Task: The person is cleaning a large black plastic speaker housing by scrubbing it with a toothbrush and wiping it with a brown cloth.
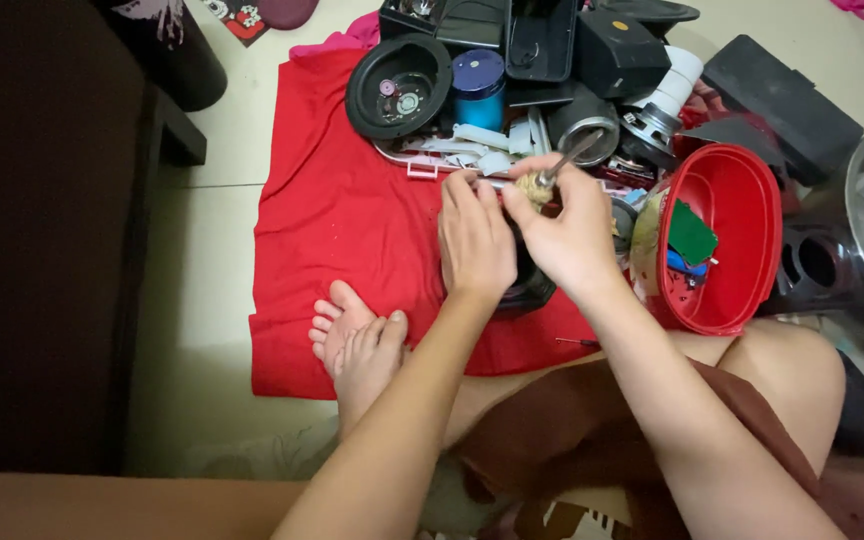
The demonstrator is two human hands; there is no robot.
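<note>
Right hand [570,235]: fingers closed around a screwdriver [552,175], its shaft angled up and away. Left hand [474,240]: curled over a black part [532,285], just below both hands, on the red cloth [342,215]. Red tub [742,200]: to the right.

A pale tiled floor [222,215] carried everything. A red cloth [337,215] was spread flat over it, one edge running toward the dark furniture [42,230] at the floor's left side. Along the cloth's far edge lay a heap of black plastic parts [552,40], and a red oval tub [727,235] stood at its right edge.
</note>
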